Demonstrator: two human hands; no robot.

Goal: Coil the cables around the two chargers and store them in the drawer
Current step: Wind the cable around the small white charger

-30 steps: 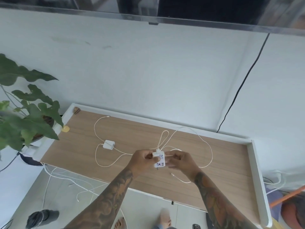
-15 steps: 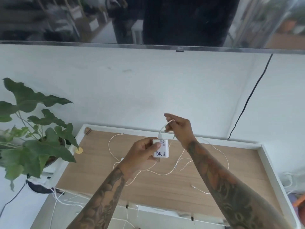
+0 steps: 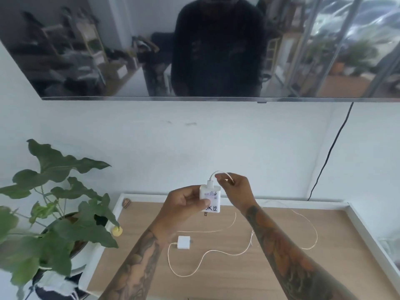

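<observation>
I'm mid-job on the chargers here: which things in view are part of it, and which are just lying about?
Job:
labelled charger in left hand
its cable, pinched by right hand
second charger and its cable on the tabletop

Lying about:
potted plant
yellow object
black wall cable

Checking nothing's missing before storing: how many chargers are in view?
2. One charger is held up in the left hand; the other charger lies on the tabletop below.

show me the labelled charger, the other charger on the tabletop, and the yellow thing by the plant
labelled charger (image 3: 213, 197): head view, white front face above the handwriting
other charger (image 3: 183, 242): head view, middle of its top face
yellow thing (image 3: 117, 231): head view, its centre
</observation>
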